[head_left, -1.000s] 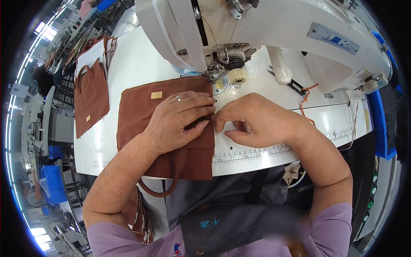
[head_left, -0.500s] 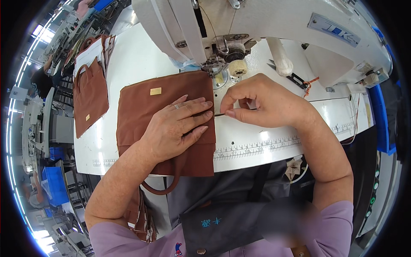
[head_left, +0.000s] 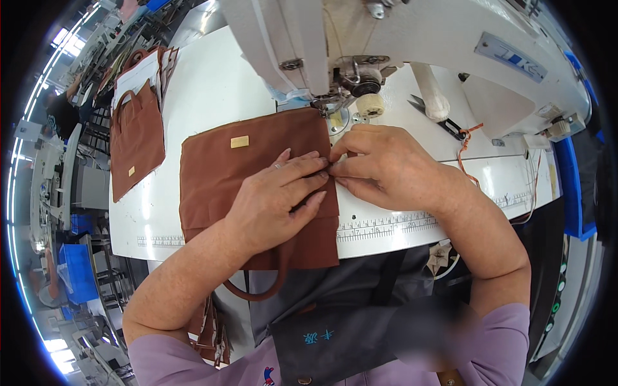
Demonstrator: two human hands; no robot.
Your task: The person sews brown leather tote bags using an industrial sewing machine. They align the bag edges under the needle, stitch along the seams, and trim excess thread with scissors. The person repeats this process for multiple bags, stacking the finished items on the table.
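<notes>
Under flat, open left fingers (head_left: 297, 170), brown bag (head_left: 215, 174) lying; right fingers (head_left: 355, 167) curling at edge, grip unclear; risk: tugging pulling bag crooked.

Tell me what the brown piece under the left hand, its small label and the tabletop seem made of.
Brown piece: likely cloth, matte, judging by its soft creases. Small label: gold-coloured, perhaps metal or leather; too small to tell. Tabletop: probably laminate, glossy white, given its bright reflections.
</notes>
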